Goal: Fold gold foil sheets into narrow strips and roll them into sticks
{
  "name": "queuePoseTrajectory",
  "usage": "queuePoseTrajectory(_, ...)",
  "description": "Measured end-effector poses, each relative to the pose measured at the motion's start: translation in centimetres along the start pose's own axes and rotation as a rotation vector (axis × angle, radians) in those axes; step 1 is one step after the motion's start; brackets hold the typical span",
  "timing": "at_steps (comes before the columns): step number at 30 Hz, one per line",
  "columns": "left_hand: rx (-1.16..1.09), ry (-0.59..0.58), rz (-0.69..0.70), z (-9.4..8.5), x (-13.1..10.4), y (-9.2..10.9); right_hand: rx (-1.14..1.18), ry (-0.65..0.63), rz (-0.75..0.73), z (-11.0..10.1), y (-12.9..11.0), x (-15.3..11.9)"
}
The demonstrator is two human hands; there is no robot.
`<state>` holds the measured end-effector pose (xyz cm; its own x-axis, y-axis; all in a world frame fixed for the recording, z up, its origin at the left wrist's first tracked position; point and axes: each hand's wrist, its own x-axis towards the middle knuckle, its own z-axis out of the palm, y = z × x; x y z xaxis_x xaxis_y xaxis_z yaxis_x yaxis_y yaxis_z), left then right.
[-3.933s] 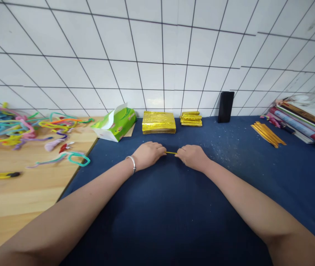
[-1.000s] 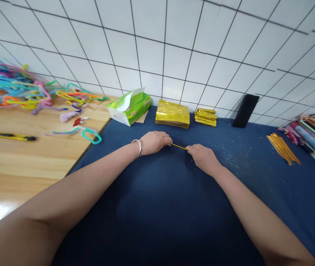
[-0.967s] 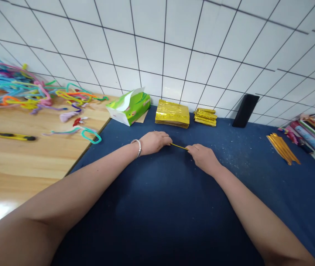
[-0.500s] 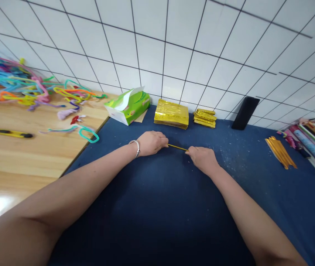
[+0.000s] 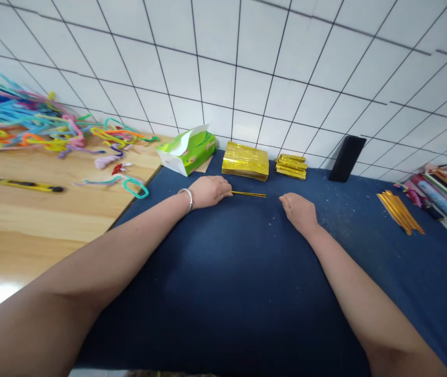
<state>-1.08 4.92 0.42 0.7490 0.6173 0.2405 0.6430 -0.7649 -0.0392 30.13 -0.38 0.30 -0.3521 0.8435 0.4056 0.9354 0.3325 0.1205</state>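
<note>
My left hand (image 5: 210, 192), with a silver bangle at the wrist, pinches one end of a thin gold strip (image 5: 250, 194). The strip points right, over the dark blue cloth (image 5: 223, 262), and its other end is free. My right hand (image 5: 297, 209) is closed a little to the right of that free end, not touching it; whether its fingertips hold anything is too small to make out. Behind the hands lie a stack of gold foil sheets (image 5: 245, 161) and a smaller gold bundle (image 5: 291, 166).
A green tissue box (image 5: 192, 151) and a black object (image 5: 347, 158) stand along the tiled wall. Orange-gold strips (image 5: 400, 212) and books (image 5: 443, 201) are at the right. On the wooden surface (image 5: 50, 220) lie a yellow cutter (image 5: 30, 185) and colourful fuzzy stems (image 5: 22, 123).
My right hand has let go of the strip's right end and moved right. My left hand still holds the strip and sits slightly further left and back.
</note>
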Motion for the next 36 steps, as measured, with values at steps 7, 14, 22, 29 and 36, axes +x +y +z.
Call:
queuePoseTrajectory(7,0.083,0.043,0.158,-1.2,1.3,5.9,0.055,0.075,-0.3,-2.2,-5.1,-1.0)
queuePoseTrajectory(14,0.085,0.046,0.25,-1.4,1.1,5.7,0.027,0.022,-0.33,-1.6,-4.7,-1.5)
queuePoseTrajectory(22,0.126,0.024,0.165,-1.4,1.0,2.9,0.035,-0.026,-0.261,-0.9,-3.2,-1.0)
queuePoseTrajectory(29,0.108,0.006,0.206,-1.0,2.3,7.6,0.048,0.004,-0.336,-0.9,-4.5,-0.9)
queuePoseTrajectory(36,0.062,-0.044,0.197,-0.5,1.8,6.5,0.071,0.001,-0.371,-1.1,-4.3,-1.0)
